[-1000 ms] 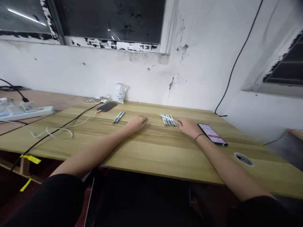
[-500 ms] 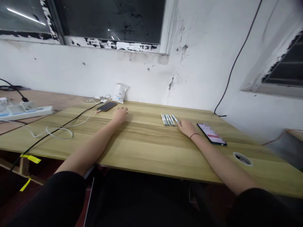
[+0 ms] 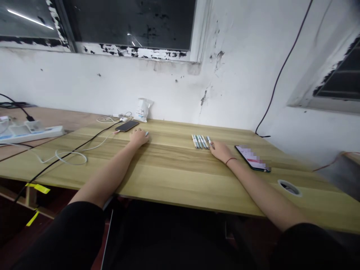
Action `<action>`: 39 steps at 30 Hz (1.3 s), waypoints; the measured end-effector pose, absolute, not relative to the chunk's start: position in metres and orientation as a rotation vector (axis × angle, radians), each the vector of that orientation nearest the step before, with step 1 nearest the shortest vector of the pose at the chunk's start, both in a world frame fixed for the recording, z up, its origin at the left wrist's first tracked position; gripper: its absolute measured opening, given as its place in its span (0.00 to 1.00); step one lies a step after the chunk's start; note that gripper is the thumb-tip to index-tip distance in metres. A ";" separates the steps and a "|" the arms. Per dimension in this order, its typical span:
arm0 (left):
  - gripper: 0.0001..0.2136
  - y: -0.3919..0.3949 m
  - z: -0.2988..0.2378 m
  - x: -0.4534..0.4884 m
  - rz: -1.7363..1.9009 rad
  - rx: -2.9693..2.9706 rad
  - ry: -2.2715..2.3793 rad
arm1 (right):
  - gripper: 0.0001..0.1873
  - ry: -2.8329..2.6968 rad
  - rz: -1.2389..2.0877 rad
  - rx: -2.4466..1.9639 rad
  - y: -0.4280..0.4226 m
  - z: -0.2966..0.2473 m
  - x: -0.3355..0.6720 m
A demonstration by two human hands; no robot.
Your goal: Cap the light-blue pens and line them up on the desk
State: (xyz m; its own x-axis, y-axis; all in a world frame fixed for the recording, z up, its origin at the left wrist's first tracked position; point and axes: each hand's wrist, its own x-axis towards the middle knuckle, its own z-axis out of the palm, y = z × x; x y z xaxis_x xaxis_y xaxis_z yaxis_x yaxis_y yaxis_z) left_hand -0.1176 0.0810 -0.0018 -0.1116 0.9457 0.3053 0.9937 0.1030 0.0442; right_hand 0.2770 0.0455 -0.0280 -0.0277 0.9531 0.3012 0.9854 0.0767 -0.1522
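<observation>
My left hand [image 3: 139, 138] lies curled on the light wood table [image 3: 174, 176], just below a dark smartphone [image 3: 127, 126]. A pen tip [image 3: 146, 133] pokes out beyond its fingers, and the rest of the pen is hidden under the hand. My right hand [image 3: 221, 152] rests further right, with its fingertips at the near end of the rightmost pen in a row of several blue-and-white pens [image 3: 200, 142]. The pens lie side by side, pointing away from me. Right of that hand lies a second smartphone [image 3: 252, 159] with a blurred, lit screen.
A white power strip [image 3: 30, 132] sits at the far left on a lower board. White and black cables [image 3: 70, 157] cross the table's left part. A small white bag [image 3: 143, 110] leans on the wall. A round cable grommet [image 3: 289, 188] is set in the tabletop's right side.
My left hand has moved left and away from me onto the spot where two pens lay, and those pens no longer show. The pen lying across the row now sits in line.
</observation>
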 end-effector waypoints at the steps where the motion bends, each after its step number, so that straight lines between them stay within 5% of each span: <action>1: 0.20 0.082 -0.002 -0.118 -0.343 -1.956 -2.178 | 0.15 -2.043 -0.140 -1.919 0.045 -0.028 0.277; 39: 0.19 0.054 -0.005 -0.047 -0.703 -2.400 -1.671 | 0.17 -2.024 -0.062 -1.845 0.039 -0.024 0.274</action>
State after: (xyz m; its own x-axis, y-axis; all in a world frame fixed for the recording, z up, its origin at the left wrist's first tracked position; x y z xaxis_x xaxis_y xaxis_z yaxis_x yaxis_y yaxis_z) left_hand -0.0472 0.0538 -0.0047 0.2767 0.8512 0.4460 0.9139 -0.3766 0.1518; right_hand 0.2740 0.0393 -0.0235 -0.0493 0.9466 0.3185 0.9643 0.1282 -0.2317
